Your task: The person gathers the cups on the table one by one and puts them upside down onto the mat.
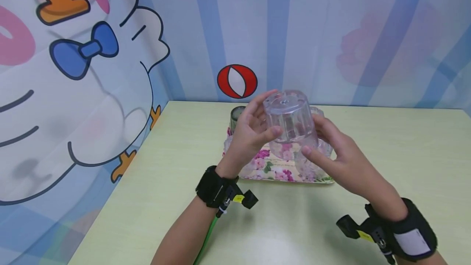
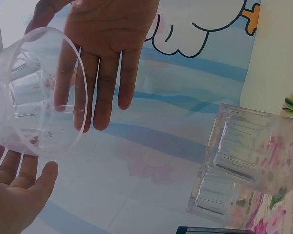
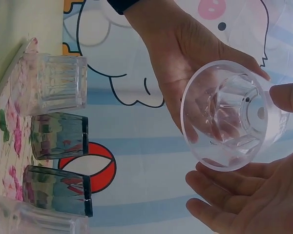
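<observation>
A clear plastic cup (image 1: 288, 117), faceted inside with a smooth rim, is upside down in the air between both hands. My left hand (image 1: 248, 134) holds it from the left, thumb on its front and fingers around the back. My right hand (image 1: 340, 156) is at its right side, fingers extended beside the wall and thumb apart near the lower rim. In the left wrist view the right hand's straight fingers (image 2: 105, 92) reach past the rim. The right wrist view looks into the cup's open mouth (image 3: 224, 117).
A floral tray (image 1: 283, 175) lies on the pale table (image 1: 147, 224) behind the hands. On it stand clear cups (image 3: 63, 80) and two dark grey cups (image 3: 61, 136). A cartoon-printed backdrop (image 1: 243, 11) borders the table at the back and left. A green cable (image 1: 206, 238) runs from the left wristband.
</observation>
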### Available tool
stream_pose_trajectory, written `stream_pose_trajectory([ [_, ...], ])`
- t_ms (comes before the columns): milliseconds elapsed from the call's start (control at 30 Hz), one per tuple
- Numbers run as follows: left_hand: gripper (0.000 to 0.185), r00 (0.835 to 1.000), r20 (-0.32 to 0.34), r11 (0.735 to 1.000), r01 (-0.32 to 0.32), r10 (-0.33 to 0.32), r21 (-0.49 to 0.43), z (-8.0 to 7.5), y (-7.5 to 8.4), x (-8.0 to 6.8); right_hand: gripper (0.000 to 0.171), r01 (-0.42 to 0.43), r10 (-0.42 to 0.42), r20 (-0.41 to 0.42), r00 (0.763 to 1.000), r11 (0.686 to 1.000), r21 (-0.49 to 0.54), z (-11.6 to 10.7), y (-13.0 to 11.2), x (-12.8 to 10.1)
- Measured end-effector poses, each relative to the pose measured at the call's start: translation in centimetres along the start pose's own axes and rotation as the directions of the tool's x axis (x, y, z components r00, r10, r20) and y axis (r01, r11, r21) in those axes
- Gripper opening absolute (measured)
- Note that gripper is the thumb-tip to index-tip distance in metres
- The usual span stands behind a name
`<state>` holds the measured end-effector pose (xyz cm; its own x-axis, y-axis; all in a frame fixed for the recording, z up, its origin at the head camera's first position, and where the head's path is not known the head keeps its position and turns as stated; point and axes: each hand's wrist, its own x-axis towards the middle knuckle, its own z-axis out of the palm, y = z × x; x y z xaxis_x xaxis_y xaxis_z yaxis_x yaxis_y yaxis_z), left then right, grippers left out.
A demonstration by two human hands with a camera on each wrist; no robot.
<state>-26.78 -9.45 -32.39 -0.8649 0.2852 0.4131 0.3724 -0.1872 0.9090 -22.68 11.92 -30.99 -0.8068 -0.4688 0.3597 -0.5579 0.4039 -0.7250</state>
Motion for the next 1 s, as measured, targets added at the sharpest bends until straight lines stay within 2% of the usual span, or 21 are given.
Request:
stream_pose_trajectory([
  [133, 0.113, 1.0, -0.001, 1.0, 0.0, 0.0, 0.0, 0.0, 0.0, 0.0, 0.06, -0.001, 0.001, 0.013, 1.0, 1.0, -0.018, -0.2, 0.1, -0.1],
  [300, 0.111, 1.0, 0.017, 0.999, -0.001, 0.001, 0.045, 0.3, -0.1, -0.1, 0.055, 0.006, -0.006, -0.001, 1.0, 0.999, -0.048, -0.4, 0.0, -0.2],
  [667, 0.105, 0.992, 0.13, 0.995, -0.009, -0.003, 0.096, 1.1, -0.7, -0.3, 0.058, 0.085, -0.087, -0.137, 0.987, 0.996, -0.02, -0.3, 0.2, -0.1],
  [833, 0.096, 0.987, 0.155, 0.993, 0.024, -0.042, 0.119, 1.1, -0.8, -0.5, 0.056, 0.085, -0.087, -0.163, 0.983, 0.996, -0.016, -0.3, 0.2, 0.0],
  [1000, 0.086, 0.983, 0.175, 0.992, 0.033, -0.054, 0.12, 1.0, -0.8, -0.5, 0.056, 0.065, -0.067, -0.178, 0.982, 0.998, -0.018, -0.3, 0.2, 0.0],
])
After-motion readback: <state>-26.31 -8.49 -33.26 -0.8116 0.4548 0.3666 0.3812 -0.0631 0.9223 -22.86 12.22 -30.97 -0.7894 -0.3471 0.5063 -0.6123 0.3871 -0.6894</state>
